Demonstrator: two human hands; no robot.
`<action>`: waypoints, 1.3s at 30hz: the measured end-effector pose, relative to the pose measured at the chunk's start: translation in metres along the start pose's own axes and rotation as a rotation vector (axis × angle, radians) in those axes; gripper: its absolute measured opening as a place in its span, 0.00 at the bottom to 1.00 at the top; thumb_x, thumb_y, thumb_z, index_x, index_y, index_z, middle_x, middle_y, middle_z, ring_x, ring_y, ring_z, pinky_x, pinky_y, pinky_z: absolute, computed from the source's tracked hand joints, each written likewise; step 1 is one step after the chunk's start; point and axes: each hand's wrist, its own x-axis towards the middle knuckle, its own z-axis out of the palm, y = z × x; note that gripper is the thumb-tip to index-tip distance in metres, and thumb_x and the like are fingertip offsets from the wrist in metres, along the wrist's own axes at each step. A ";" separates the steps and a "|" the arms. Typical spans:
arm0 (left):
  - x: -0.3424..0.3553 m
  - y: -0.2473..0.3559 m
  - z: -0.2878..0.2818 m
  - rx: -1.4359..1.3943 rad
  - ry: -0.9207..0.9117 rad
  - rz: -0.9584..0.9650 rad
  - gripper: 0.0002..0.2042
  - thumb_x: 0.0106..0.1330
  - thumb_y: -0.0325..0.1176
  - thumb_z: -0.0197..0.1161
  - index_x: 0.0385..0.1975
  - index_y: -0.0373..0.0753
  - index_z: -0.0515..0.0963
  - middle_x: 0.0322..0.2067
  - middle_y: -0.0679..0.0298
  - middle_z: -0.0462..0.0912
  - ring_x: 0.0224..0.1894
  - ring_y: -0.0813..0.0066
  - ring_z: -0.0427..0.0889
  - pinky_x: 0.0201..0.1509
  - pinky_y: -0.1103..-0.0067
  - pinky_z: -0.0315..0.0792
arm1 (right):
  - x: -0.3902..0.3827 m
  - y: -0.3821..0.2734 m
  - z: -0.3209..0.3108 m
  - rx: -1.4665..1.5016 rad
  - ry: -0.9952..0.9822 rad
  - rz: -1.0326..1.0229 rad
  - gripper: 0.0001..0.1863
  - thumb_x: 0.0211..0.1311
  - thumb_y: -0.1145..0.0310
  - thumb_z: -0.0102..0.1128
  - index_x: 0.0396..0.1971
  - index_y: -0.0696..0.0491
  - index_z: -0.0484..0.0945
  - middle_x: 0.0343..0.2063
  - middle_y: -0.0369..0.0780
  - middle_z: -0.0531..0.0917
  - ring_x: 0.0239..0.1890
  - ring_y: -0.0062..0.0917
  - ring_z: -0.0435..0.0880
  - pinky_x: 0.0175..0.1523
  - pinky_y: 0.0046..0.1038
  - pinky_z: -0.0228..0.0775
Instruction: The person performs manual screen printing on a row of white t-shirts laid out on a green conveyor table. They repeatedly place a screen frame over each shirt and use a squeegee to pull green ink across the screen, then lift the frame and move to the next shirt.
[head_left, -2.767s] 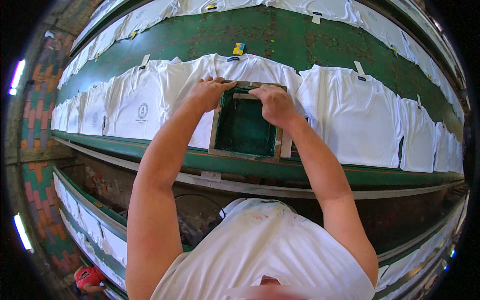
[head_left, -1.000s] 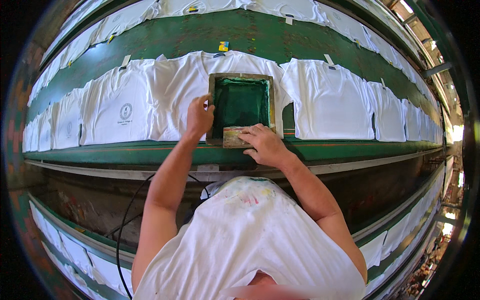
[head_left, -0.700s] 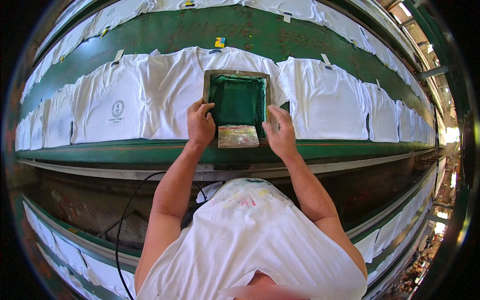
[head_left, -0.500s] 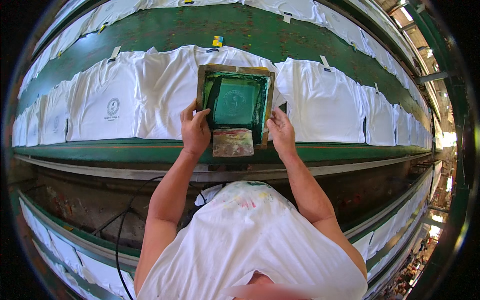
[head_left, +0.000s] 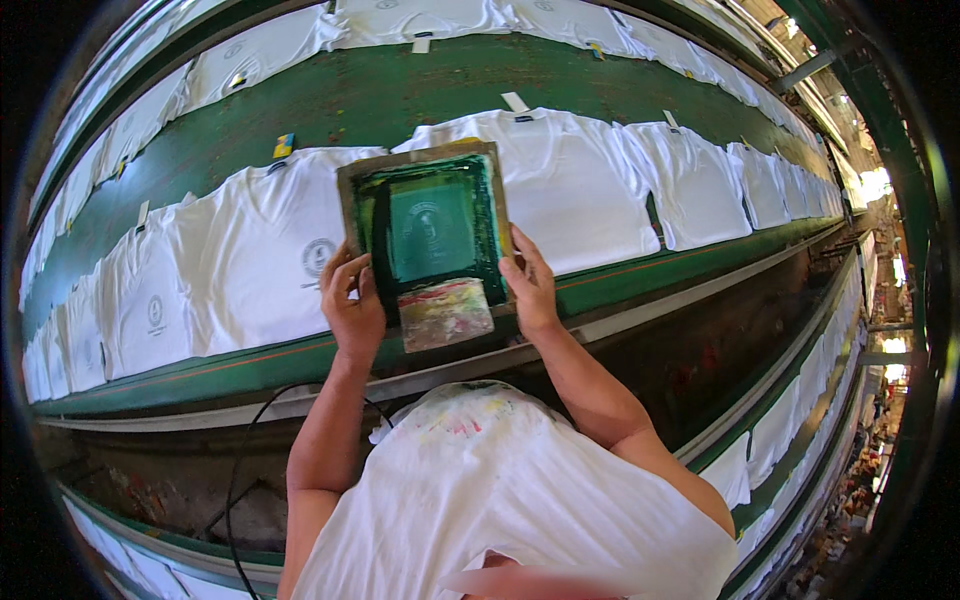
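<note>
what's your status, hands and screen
Left hand and right hand holding screen-printing frame by its sides. Squeegee overhanging frame's near edge. Printed white T-shirt partly hidden behind frame.

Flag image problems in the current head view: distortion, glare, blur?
Head view: strong fisheye, bowing the green printing table and blacking out the corners; head view: blown-out glare at the bright patch near the right rim; head view: pinkish smear over the wearer's white T-shirt at bottom centre; head view: printing screen, left hand and right hand look reasonably sharp.
</note>
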 end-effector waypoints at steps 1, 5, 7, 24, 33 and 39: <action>-0.007 0.012 0.028 -0.051 -0.005 0.010 0.12 0.72 0.15 0.69 0.51 0.35 0.90 0.65 0.47 0.86 0.67 0.49 0.85 0.70 0.62 0.79 | 0.000 -0.004 -0.031 0.022 0.027 0.001 0.35 0.82 0.69 0.67 0.83 0.59 0.69 0.68 0.38 0.82 0.63 0.20 0.79 0.71 0.27 0.70; -0.042 0.057 0.149 -0.065 -0.124 0.073 0.18 0.63 0.13 0.74 0.51 0.37 0.90 0.67 0.47 0.84 0.66 0.49 0.85 0.72 0.63 0.78 | 0.004 -0.020 -0.163 -0.102 0.181 -0.095 0.33 0.81 0.70 0.64 0.80 0.63 0.71 0.72 0.41 0.81 0.69 0.26 0.80 0.74 0.29 0.69; -0.065 0.079 0.207 -0.154 -0.239 0.044 0.21 0.60 0.13 0.75 0.53 0.38 0.90 0.68 0.46 0.83 0.66 0.48 0.84 0.72 0.63 0.79 | -0.005 -0.032 -0.229 -0.120 0.246 -0.068 0.32 0.83 0.69 0.61 0.80 0.66 0.70 0.73 0.44 0.81 0.71 0.28 0.80 0.76 0.31 0.69; -0.091 0.122 0.326 -0.165 -0.119 -0.079 0.15 0.61 0.14 0.70 0.46 0.36 0.91 0.71 0.44 0.83 0.70 0.49 0.82 0.73 0.63 0.78 | 0.053 -0.043 -0.355 -0.243 0.189 -0.012 0.30 0.81 0.71 0.65 0.77 0.64 0.74 0.69 0.45 0.82 0.67 0.30 0.82 0.74 0.33 0.70; -0.086 0.106 0.331 -0.134 -0.076 -0.112 0.13 0.63 0.13 0.70 0.44 0.35 0.91 0.71 0.44 0.83 0.69 0.52 0.83 0.73 0.67 0.78 | 0.081 -0.026 -0.349 -0.334 0.060 -0.065 0.31 0.79 0.73 0.66 0.78 0.62 0.73 0.65 0.42 0.80 0.65 0.29 0.80 0.72 0.31 0.71; -0.079 0.101 0.335 -0.128 -0.053 -0.101 0.09 0.65 0.14 0.71 0.41 0.34 0.90 0.71 0.44 0.83 0.68 0.53 0.84 0.72 0.67 0.78 | 0.091 -0.020 -0.349 -0.388 0.006 -0.111 0.33 0.78 0.69 0.69 0.78 0.63 0.71 0.64 0.43 0.80 0.65 0.31 0.80 0.72 0.34 0.71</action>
